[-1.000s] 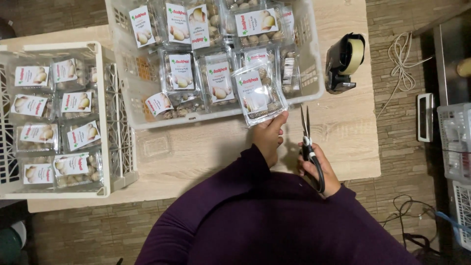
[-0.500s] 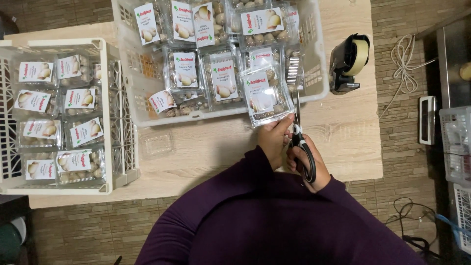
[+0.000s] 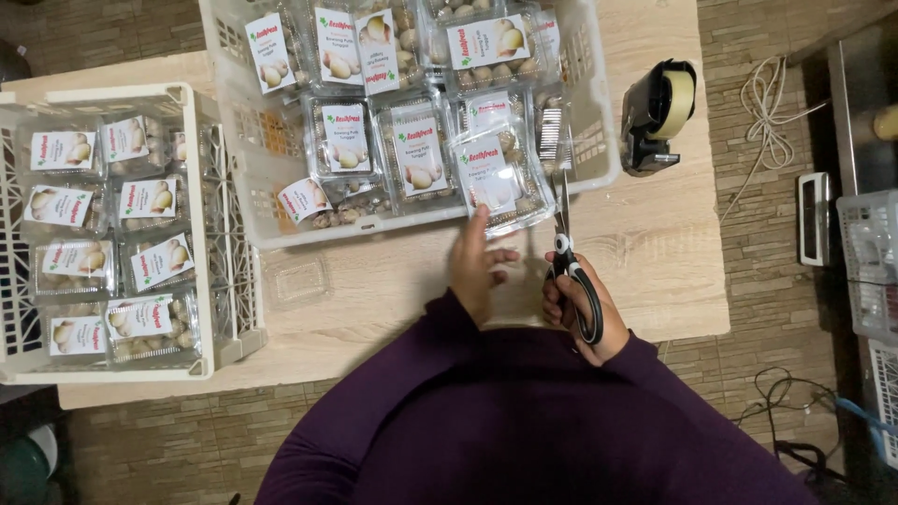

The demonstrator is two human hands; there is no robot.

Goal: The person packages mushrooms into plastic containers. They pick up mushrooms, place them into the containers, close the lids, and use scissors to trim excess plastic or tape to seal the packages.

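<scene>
Left hand [image 3: 479, 266] lets go of the pack [image 3: 498, 178]; scissors [image 3: 571, 266] now point to twelve o'clock beside it.

1. Crate [image 3: 238, 309], white plastic, left of the frame, on the wooden table [image 3: 393, 299]; it holds two columns of clear labelled packs [image 3: 150, 198].
2. Second crate [image 3: 599, 140], top centre, filled with more such packs, some lying tilted.
3. Clear lid [image 3: 297, 279], flat on the table in the centre left, between the two crates.
4. Tape dispenser [image 3: 659, 114], black with a pale roll, upper right on the table, just beside the second crate.
5. White cord [image 3: 767, 108], coiled on the floor, upper right.
6. Grey baskets [image 3: 870, 252] at the right edge.
7. Dark cables [image 3: 786, 411] on the floor, lower right.
</scene>
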